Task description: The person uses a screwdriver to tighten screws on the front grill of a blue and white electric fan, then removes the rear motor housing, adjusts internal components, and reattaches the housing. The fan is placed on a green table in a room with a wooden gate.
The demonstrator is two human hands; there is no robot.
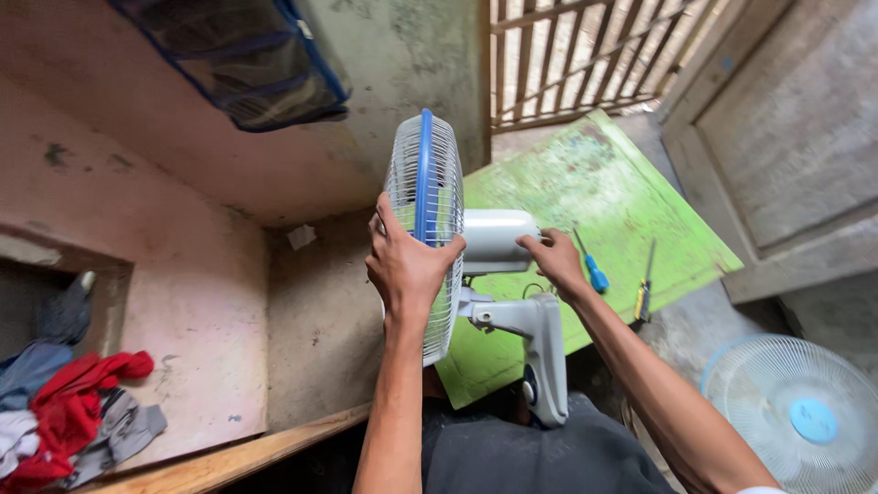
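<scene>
Indoors, a person holds a white electric fan (498, 274) upright over the lap, its cage edge-on to the camera. Left hand (405, 265), grip clamped on the wire cage's blue rim (424, 174), thumb on the far side of the grille; right hand (556, 261), grip closed around the white motor housing (494, 240) just right of the cage. Beyond the fan lies a worn green board (594, 183) carrying a blue-handled screwdriver (590, 263) and a yellow-handled screwdriver (644, 291), near the right hand. At near right stands another fan grille (796, 412). Clothes (64, 407) are heaped at near left.
</scene>
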